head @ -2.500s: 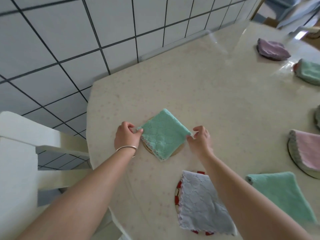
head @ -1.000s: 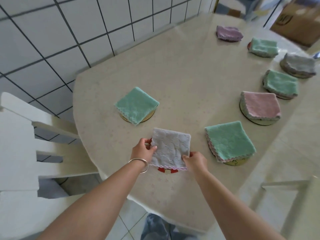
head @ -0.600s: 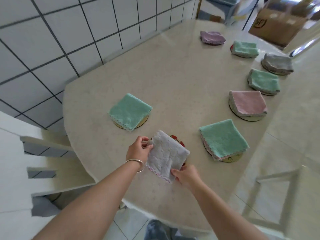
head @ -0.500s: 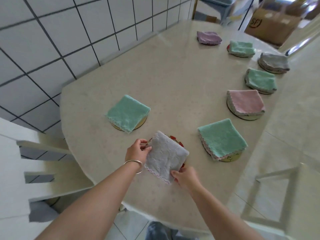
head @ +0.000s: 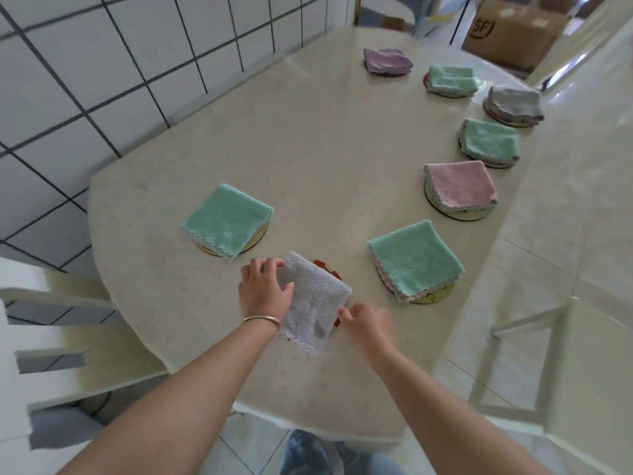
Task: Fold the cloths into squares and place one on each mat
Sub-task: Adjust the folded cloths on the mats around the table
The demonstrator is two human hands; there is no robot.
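A folded grey cloth (head: 313,303) lies on a red round mat (head: 328,267) near the table's front edge. My left hand (head: 263,289) rests flat on the cloth's left side, thumb pressing it. My right hand (head: 366,322) touches the cloth's right lower edge with its fingertips. A green folded cloth (head: 226,219) sits on a tan mat (head: 255,240) to the upper left. Another green cloth (head: 414,260) covers a mat (head: 433,296) to the right. Further right and back lie a pink cloth (head: 460,186), a green cloth (head: 489,142) and a grey cloth (head: 515,106), each on a mat.
At the far end lie a green cloth (head: 452,80) and a purple cloth (head: 387,60). A white chair (head: 51,323) stands left of the table (head: 325,138), another chair (head: 555,365) at right. A tiled wall (head: 102,63) borders the left. A cardboard box (head: 510,29) stands behind.
My hands left the green cloth at upper left and took the grey cloth. They turned it on the red mat, and my left hand now lies flatter on it.
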